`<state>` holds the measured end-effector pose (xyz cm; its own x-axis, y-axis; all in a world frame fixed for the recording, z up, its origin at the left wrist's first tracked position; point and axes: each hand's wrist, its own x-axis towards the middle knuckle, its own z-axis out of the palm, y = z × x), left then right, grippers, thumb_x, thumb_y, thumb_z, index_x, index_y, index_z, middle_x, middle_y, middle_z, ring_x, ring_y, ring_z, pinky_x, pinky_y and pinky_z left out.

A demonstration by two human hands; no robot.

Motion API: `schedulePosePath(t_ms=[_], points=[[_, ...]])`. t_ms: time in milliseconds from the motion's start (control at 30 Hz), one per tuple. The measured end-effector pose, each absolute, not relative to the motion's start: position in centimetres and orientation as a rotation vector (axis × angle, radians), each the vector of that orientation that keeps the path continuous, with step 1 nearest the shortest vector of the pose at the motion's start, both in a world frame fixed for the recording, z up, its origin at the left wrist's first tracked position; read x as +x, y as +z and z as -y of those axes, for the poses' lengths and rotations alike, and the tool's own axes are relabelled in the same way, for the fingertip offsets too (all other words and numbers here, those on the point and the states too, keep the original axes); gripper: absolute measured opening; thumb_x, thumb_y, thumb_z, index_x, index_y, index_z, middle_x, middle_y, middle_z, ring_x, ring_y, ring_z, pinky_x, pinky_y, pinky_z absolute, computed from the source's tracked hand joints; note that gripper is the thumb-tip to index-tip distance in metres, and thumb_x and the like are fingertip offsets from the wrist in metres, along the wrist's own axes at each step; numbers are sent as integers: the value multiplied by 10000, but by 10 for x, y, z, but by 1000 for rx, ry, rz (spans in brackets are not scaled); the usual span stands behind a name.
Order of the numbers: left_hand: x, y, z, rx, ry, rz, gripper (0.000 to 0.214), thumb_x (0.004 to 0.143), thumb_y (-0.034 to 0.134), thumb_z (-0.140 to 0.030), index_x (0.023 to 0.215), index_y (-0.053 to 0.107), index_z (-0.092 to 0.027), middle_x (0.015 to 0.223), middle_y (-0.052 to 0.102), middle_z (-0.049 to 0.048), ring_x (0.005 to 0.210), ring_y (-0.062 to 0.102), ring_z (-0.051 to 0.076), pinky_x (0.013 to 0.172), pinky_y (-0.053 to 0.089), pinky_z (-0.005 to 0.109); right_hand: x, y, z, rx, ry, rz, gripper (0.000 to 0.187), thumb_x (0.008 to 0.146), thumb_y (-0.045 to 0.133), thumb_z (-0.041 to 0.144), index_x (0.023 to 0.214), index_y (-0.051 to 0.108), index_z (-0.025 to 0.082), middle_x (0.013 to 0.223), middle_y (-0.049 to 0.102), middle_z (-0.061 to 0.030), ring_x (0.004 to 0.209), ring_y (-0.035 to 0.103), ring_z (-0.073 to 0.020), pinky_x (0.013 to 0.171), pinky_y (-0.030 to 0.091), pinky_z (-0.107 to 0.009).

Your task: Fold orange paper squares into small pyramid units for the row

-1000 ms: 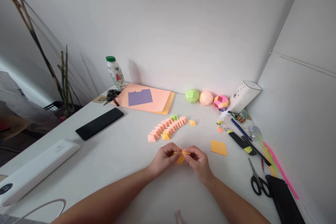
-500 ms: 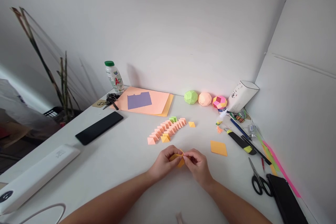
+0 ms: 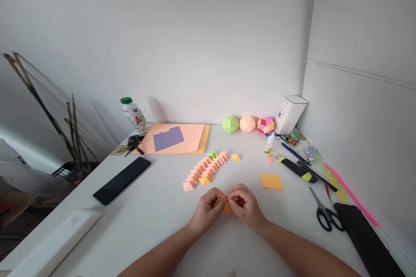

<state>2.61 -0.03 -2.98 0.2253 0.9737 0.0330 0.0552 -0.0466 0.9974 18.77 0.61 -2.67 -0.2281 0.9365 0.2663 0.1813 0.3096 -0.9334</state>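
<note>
Between my two hands is a piece of orange paper (image 3: 226, 208), partly hidden by the fingers; its folds cannot be made out well. My left hand (image 3: 208, 210) pinches it from the left, and my right hand (image 3: 246, 207) pinches it from the right, fingertips almost touching. Just beyond my hands stand two rows of folded peach paper pieces (image 3: 198, 173), with a green piece (image 3: 212, 155) at the far end and orange folded pieces (image 3: 205, 179) at the near end. A small orange folded piece (image 3: 235, 157) lies apart. Right of my hands rests an orange paper sheet (image 3: 272, 181).
Paper balls (image 3: 230, 124) line the wall beside a white container (image 3: 291, 114). On the right lie a glue bottle (image 3: 269, 143), a utility knife (image 3: 297, 169), scissors (image 3: 326, 214) and a black phone-like object (image 3: 368, 240). Leftward are peach sheets (image 3: 195, 138), a bottle (image 3: 134, 116) and a black slab (image 3: 121, 180).
The camera view has tilted and shifted a little. My hands still pinch the orange paper, with the right fingers slightly repositioned on it.
</note>
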Motion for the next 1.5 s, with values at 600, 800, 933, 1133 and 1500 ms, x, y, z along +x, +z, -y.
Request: schedulePosePath(t_ms=[600,800,933,1133,1500], points=[[27,-21,-2,1155,1037,-1079,315,737,611,-461,687,536,-159,622,505,-18,550,458,100,511,377,209,193,-30,-6,-1124,1358,1271,119,814,528,316,800,505,200,521,456,61,440,420,-101,421,371,-209],[26,-30,-1,1280,1034,-1040,197,771,585,-356,717,546,-170,674,540,-13,608,500,116,561,419,223,191,-28,-6,-995,1185,1571,139,804,579,304,726,565,190,851,535,-31,575,471,-108,517,431,-239],[27,-31,0,1349,1030,-1060,146,764,580,-311,715,554,-176,688,544,-15,623,502,118,572,422,223,191,-27,-5,-1019,1147,1617,167,823,563,312,706,564,194,791,533,-27,582,483,-122,505,438,-241],[27,-26,0,1239,1030,-1068,217,756,589,-367,700,523,-169,612,503,-28,544,476,99,516,397,213,190,-23,-4,-1072,1206,1526,253,836,531,392,684,500,192,709,479,14,489,455,-92,432,396,-214],[27,-17,-1,914,1096,-962,330,764,572,-505,790,499,-185,639,522,-35,564,533,119,512,447,241,194,-32,-7,-1072,1284,1427,239,856,506,407,742,481,197,707,464,24,503,459,-93,439,401,-209]])
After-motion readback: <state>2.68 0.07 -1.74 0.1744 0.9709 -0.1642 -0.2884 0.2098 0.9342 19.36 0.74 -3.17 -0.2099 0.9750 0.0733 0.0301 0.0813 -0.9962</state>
